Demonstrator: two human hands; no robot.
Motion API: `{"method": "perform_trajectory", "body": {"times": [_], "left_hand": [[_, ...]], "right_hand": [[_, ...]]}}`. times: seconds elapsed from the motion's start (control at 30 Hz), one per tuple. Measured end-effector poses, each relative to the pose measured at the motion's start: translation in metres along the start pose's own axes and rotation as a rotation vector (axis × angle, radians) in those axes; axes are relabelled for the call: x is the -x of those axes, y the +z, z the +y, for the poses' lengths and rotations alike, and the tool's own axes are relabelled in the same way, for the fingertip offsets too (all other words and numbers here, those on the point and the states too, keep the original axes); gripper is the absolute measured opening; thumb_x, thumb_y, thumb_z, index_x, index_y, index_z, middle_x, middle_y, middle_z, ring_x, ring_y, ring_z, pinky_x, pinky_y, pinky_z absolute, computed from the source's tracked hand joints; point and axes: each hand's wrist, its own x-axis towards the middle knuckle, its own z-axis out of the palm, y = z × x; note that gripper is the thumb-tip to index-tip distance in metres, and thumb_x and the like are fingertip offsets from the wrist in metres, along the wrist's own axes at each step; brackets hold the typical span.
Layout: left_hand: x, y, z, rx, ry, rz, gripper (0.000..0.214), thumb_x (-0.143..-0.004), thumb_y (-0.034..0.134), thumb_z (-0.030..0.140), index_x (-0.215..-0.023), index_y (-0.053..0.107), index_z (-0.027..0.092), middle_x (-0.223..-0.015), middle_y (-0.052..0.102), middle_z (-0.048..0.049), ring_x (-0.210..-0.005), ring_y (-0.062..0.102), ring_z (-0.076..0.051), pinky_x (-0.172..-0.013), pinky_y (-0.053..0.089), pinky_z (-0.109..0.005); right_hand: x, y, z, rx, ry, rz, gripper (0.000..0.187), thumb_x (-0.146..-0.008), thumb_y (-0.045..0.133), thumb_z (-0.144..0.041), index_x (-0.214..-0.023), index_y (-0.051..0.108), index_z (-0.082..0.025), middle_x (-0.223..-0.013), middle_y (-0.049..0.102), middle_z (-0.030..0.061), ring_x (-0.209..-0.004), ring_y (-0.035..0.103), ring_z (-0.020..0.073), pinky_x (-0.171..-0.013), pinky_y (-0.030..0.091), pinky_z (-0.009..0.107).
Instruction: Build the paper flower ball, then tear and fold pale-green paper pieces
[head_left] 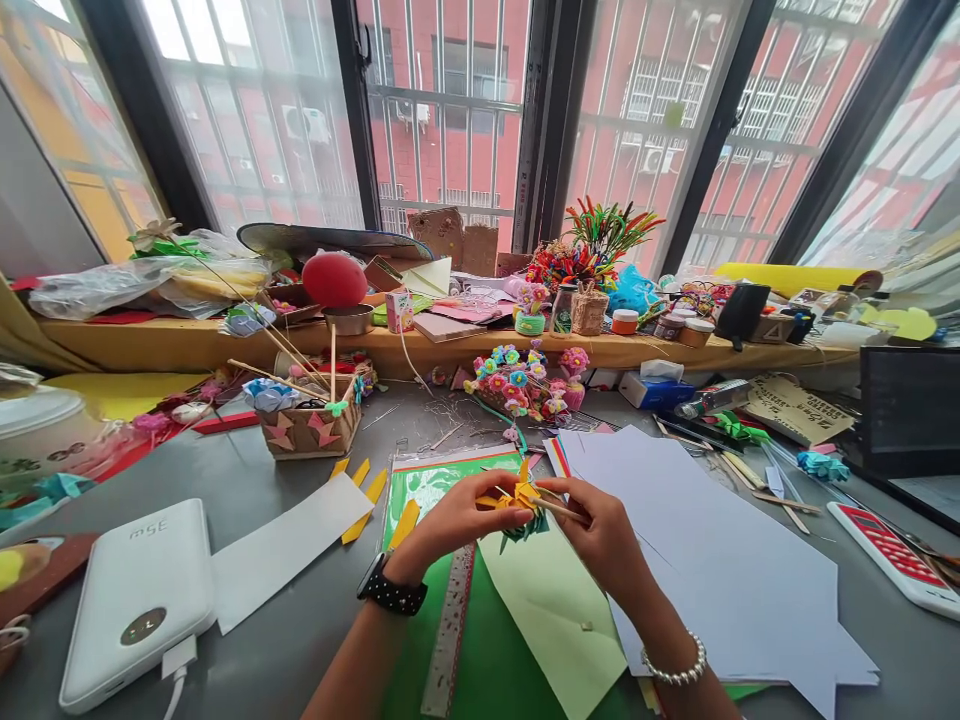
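Observation:
My left hand pinches a folded yellow paper flower above the middle of the desk. Pointed dark green paper pieces show just under it, and I cannot tell if they are joined to it. A thin wooden stick is gripped in my right hand, its tip against the yellow folds. Below the hands lie a pale green paper sheet, a clear ruler and a green mat. Several folded yellow paper strips lie left of my left hand.
White paper sheets spread out on the right, near a red-and-white calculator and a laptop. A white power bank with a cable lies left, beside a white strip. A craft box and crochet flowers stand behind.

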Motion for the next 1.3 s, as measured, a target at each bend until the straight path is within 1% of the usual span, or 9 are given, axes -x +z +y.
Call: {"method": "perform_trajectory", "body": {"times": [0.17, 0.5, 0.7, 0.83, 0.93, 1.03, 1.13, 1.2, 1.3], "left_hand": [[-0.001, 0.002, -0.001, 0.031, 0.001, -0.020, 0.031, -0.068, 0.059, 0.036, -0.088, 0.055, 0.014, -0.075, 0.053, -0.0014, -0.067, 0.048, -0.011, -0.061, 0.038, -0.023], [-0.002, 0.007, -0.002, -0.032, 0.024, 0.018, 0.034, -0.070, 0.056, 0.039, -0.092, 0.056, 0.013, -0.076, 0.051, -0.0019, -0.065, 0.046, -0.011, -0.057, 0.037, -0.022], [-0.003, 0.009, -0.002, 0.095, 0.017, 0.032, 0.036, -0.067, 0.061, 0.035, -0.096, 0.052, 0.015, -0.088, 0.055, -0.0044, -0.078, 0.051, -0.015, -0.070, 0.041, -0.027], [-0.002, 0.006, -0.003, 0.139, 0.054, 0.015, 0.036, -0.064, 0.065, 0.030, -0.093, 0.050, 0.015, -0.087, 0.054, -0.0039, -0.081, 0.051, -0.016, -0.073, 0.042, -0.028], [-0.001, 0.004, -0.002, 0.123, 0.090, 0.006, 0.033, -0.063, 0.066, 0.027, -0.090, 0.050, 0.016, -0.083, 0.052, -0.0024, -0.080, 0.050, -0.015, -0.072, 0.042, -0.028], [0.000, 0.006, -0.001, 0.183, 0.097, -0.038, 0.037, -0.064, 0.066, 0.024, -0.095, 0.048, 0.017, -0.081, 0.050, -0.0007, -0.077, 0.050, -0.014, -0.068, 0.043, -0.026], [-0.001, 0.008, -0.001, 0.226, 0.102, -0.079, 0.035, -0.064, 0.065, 0.023, -0.093, 0.047, 0.017, -0.077, 0.048, 0.0014, -0.072, 0.049, -0.011, -0.064, 0.042, -0.024], [-0.001, 0.010, -0.003, 0.249, 0.099, -0.096, 0.033, -0.066, 0.064, 0.022, -0.094, 0.046, 0.017, -0.075, 0.047, 0.0021, -0.070, 0.049, -0.010, -0.063, 0.041, -0.023], [-0.003, 0.012, -0.008, 0.279, 0.099, -0.085, 0.046, -0.065, 0.066, 0.022, -0.104, 0.041, 0.020, -0.082, 0.049, 0.0000, -0.076, 0.050, -0.012, -0.065, 0.042, -0.025]], "right_hand": [[0.000, 0.000, 0.001, 0.012, -0.016, -0.004, 0.023, -0.074, 0.046, -0.013, -0.090, 0.063, -0.017, -0.066, 0.062, 0.0011, -0.049, 0.046, 0.0105, -0.046, 0.037, 0.021], [0.003, 0.007, 0.002, 0.104, -0.050, 0.110, 0.022, -0.076, 0.044, -0.013, -0.088, 0.061, -0.018, -0.073, 0.064, 0.0030, -0.055, 0.053, 0.0132, -0.046, 0.040, 0.022], [0.003, 0.006, 0.002, 0.077, -0.017, 0.157, 0.022, -0.076, 0.044, -0.016, -0.090, 0.061, -0.018, -0.078, 0.065, 0.0042, -0.050, 0.051, 0.0122, -0.047, 0.041, 0.023], [0.002, 0.002, 0.000, 0.059, 0.028, 0.150, 0.019, -0.076, 0.048, -0.020, -0.089, 0.062, -0.017, -0.071, 0.064, 0.0025, -0.045, 0.048, 0.0105, -0.045, 0.040, 0.021], [0.001, -0.001, -0.001, 0.046, -0.007, 0.137, 0.017, -0.077, 0.048, -0.021, -0.084, 0.064, -0.018, -0.069, 0.063, 0.0023, -0.052, 0.052, 0.0119, -0.046, 0.040, 0.021], [0.000, -0.002, -0.002, 0.010, -0.030, 0.108, 0.017, -0.077, 0.048, -0.020, -0.085, 0.063, -0.018, -0.075, 0.064, 0.0030, -0.056, 0.054, 0.0126, -0.048, 0.041, 0.021], [0.001, -0.002, -0.001, -0.019, -0.047, 0.080, 0.016, -0.078, 0.048, -0.019, -0.084, 0.062, -0.018, -0.079, 0.065, 0.0034, -0.059, 0.055, 0.0131, -0.051, 0.042, 0.021], [0.001, -0.001, 0.000, -0.015, -0.061, 0.088, 0.015, -0.078, 0.048, -0.019, -0.082, 0.062, -0.018, -0.078, 0.065, 0.0037, -0.064, 0.057, 0.0144, -0.055, 0.044, 0.022], [0.002, 0.000, 0.003, 0.034, -0.063, 0.153, 0.015, -0.079, 0.047, -0.020, -0.081, 0.061, -0.018, -0.075, 0.064, 0.0043, -0.067, 0.058, 0.0156, -0.058, 0.045, 0.024]]}}
